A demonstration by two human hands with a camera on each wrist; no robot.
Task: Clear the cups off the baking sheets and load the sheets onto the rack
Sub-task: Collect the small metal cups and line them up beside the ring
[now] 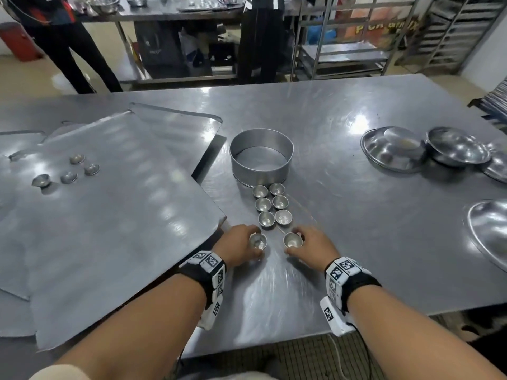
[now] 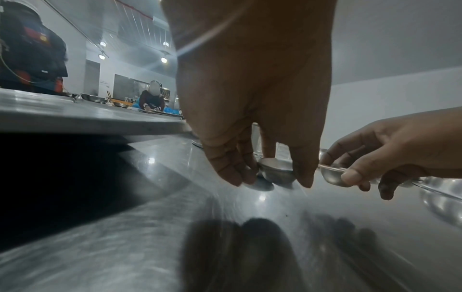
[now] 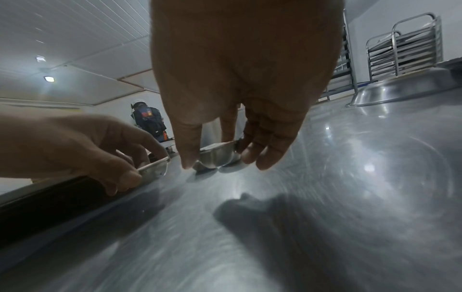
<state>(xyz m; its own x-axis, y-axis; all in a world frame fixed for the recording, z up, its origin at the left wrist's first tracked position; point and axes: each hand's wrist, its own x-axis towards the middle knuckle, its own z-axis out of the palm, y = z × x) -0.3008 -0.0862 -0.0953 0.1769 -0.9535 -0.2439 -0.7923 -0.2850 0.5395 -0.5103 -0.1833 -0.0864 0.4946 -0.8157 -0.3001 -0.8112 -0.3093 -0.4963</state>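
My left hand (image 1: 253,244) pinches a small metal cup (image 1: 258,241) just above the steel table, at the near end of two rows of upright cups (image 1: 271,205). Beside it my right hand (image 1: 297,244) pinches another small cup (image 1: 293,239). The left wrist view shows my left fingers (image 2: 232,168) around the cup (image 2: 276,171); in the right wrist view my right fingers (image 3: 250,152) hold their cup (image 3: 217,156), tilted. Several cups (image 1: 79,168) lie upside down on the large baking sheet (image 1: 109,215) at the left. More sheets (image 1: 16,144) lie beneath it.
A round metal ring pan (image 1: 261,157) stands behind the cup rows. Steel bowls and lids (image 1: 428,149) sit at the right, another lid (image 1: 491,229) at the right edge. Tray racks (image 1: 452,31) stand far right, beyond the table. People stand behind the table.
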